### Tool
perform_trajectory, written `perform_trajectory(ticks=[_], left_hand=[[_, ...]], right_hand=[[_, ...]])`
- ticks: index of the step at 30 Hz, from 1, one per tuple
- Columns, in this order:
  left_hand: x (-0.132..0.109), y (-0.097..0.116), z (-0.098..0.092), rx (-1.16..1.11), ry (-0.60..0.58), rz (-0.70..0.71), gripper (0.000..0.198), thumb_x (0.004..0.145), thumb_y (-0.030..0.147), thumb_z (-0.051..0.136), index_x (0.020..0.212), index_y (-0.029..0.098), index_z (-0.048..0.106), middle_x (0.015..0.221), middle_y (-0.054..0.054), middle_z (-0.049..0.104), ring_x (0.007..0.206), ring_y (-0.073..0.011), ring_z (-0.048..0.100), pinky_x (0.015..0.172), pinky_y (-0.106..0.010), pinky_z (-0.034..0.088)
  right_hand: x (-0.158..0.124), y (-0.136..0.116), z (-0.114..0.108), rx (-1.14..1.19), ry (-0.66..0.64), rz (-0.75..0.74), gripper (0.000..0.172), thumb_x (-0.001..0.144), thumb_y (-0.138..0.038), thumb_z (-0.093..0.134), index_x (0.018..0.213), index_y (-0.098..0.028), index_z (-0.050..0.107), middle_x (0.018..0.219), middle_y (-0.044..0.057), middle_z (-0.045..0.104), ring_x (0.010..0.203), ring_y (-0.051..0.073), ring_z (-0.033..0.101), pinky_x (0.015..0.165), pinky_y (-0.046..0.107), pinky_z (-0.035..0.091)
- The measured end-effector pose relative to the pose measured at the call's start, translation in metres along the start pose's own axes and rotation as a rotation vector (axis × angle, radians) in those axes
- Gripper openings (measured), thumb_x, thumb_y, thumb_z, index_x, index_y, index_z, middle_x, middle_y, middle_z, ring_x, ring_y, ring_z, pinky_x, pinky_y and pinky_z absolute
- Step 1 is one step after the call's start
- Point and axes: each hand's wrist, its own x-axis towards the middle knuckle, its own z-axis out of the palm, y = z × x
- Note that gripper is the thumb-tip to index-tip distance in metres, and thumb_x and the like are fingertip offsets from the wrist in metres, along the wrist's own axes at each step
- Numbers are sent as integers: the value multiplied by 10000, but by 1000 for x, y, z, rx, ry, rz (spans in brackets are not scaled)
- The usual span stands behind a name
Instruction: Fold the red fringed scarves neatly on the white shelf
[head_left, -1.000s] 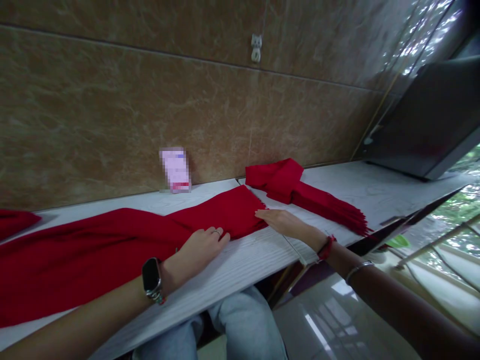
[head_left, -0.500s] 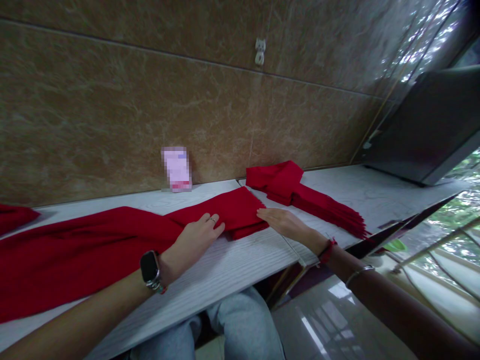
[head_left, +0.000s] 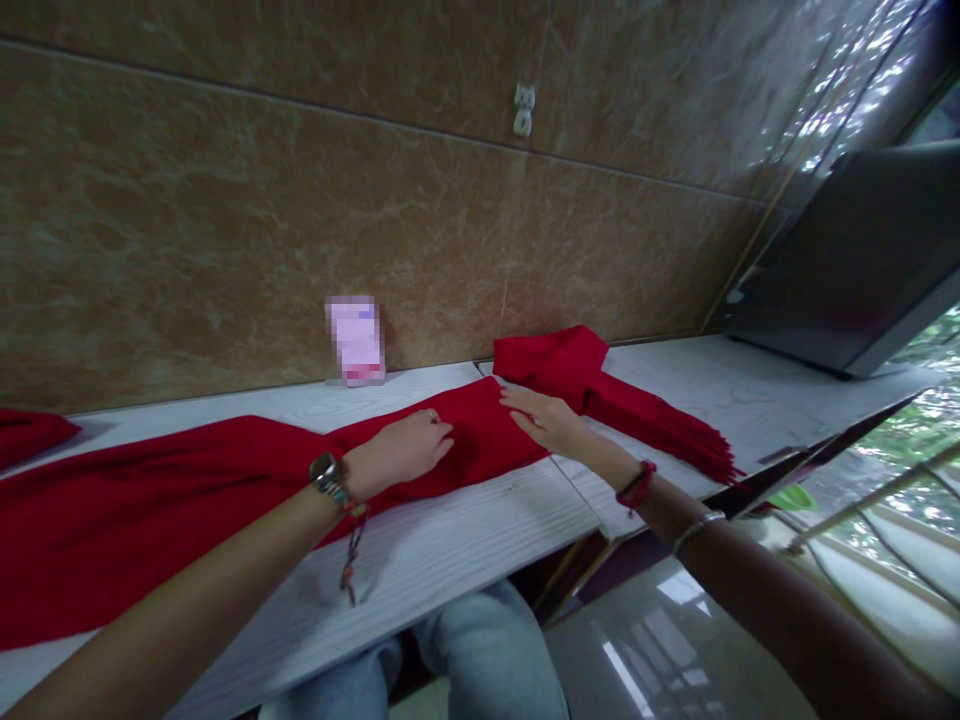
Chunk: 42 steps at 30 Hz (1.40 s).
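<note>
The long red scarf (head_left: 225, 480) lies stretched along the white wood-grain table (head_left: 465, 540), its doubled-over right end near the middle of the tabletop, just in front of you. Your left hand (head_left: 401, 450) rests palm down on that end, fingers straight and close together, pressing the cloth flat rather than gripping it. Your right hand (head_left: 544, 420) lies on the scarf's outer edge, also palm down with the fingers spread out flat and nothing pinched between them. The two hands sit near each other on the same fold.

A watch (head_left: 328, 472) with a dangling cord circles your left wrist; a red bracelet (head_left: 636, 487) and a silver bangle (head_left: 694, 528) ring your right forearm.

Just beyond your right hand, a second red scarf (head_left: 600, 395) lies folded on the table, its fringe pointing right. A blurred pink card (head_left: 356, 340) leans against the brown marbled wall (head_left: 225, 200) behind the work. The edge of another red cloth (head_left: 30, 432) shows at far left, and a dark box (head_left: 847, 270) stands on the table at far right. Your jeans (head_left: 480, 660) show below the table edge.
</note>
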Motion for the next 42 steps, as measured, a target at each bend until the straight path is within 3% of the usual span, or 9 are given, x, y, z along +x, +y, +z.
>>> perform_trajectory(ticks=[3, 5, 10, 16, 21, 24, 30, 36, 42], left_hand=[[32, -3, 15, -16, 133, -160, 435, 922, 280, 320, 1250, 30, 458, 1309, -216, 446, 1216, -264, 419, 971, -366, 362], [43, -3, 33, -31, 130, -223, 529, 918, 357, 334, 1320, 14, 360, 1399, -235, 317, 1298, -305, 293, 993, -433, 329], [41, -3, 67, -65, 87, -337, 603, 920, 469, 243, 1392, 94, 273, 1466, -150, 206, 1348, -271, 177, 1064, -433, 215], [40, -5, 63, -82, 99, -403, 735, 862, 591, 271, 1397, 86, 269, 1455, -196, 215, 1331, -310, 218, 1046, -418, 240], [40, -8, 62, -121, 96, -416, 797, 827, 628, 300, 1395, 72, 259, 1468, -179, 180, 1345, -305, 175, 1056, -429, 213], [40, -8, 63, -118, 97, -418, 797, 831, 612, 302, 1396, 53, 242, 1466, -178, 187, 1348, -290, 172, 1065, -414, 199], [38, -6, 62, -120, 93, -412, 796, 834, 611, 290, 1386, 40, 252, 1460, -185, 199, 1342, -290, 195, 1068, -408, 201], [37, -3, 60, -128, 106, -417, 794, 839, 606, 286, 1386, 31, 259, 1459, -188, 200, 1337, -290, 212, 1065, -400, 208], [37, -4, 61, -125, 121, -417, 789, 840, 602, 289, 1384, 31, 273, 1456, -184, 210, 1335, -286, 218, 1067, -397, 209]], right_hand=[[38, -1, 21, -106, -86, 52, 371, 904, -189, 374, 1215, -40, 511, 1249, 190, 539, 1205, 227, 458, 1011, 396, 372], [52, -2, 40, -183, -195, 58, 392, 909, -201, 381, 1247, -26, 475, 1291, 212, 491, 1234, 244, 419, 1017, 423, 350], [40, 8, 73, -255, -337, 150, 438, 935, -268, 320, 1329, -95, 400, 1374, 164, 411, 1286, 259, 337, 1022, 459, 318], [25, 36, 65, -243, -363, 322, 483, 930, -285, 279, 1338, -44, 373, 1391, 189, 371, 1279, 266, 351, 1004, 433, 347], [47, 23, 65, -242, -279, 182, 475, 919, -248, 295, 1327, -18, 379, 1405, 209, 336, 1315, 266, 278, 1037, 445, 294], [55, 10, 78, -158, -302, 79, 456, 920, -238, 289, 1333, -74, 390, 1389, 170, 384, 1292, 241, 330, 1021, 445, 321], [49, 21, 93, -137, -368, 193, 460, 916, -239, 304, 1339, -78, 384, 1400, 155, 369, 1306, 218, 305, 1061, 408, 262], [45, 44, 74, -183, -351, 318, 478, 908, -232, 310, 1303, 22, 400, 1351, 246, 401, 1277, 278, 349, 1028, 433, 322], [17, 23, 56, -61, -256, 133, 465, 899, -241, 330, 1334, -85, 391, 1373, 158, 415, 1284, 221, 348, 1053, 414, 310]])
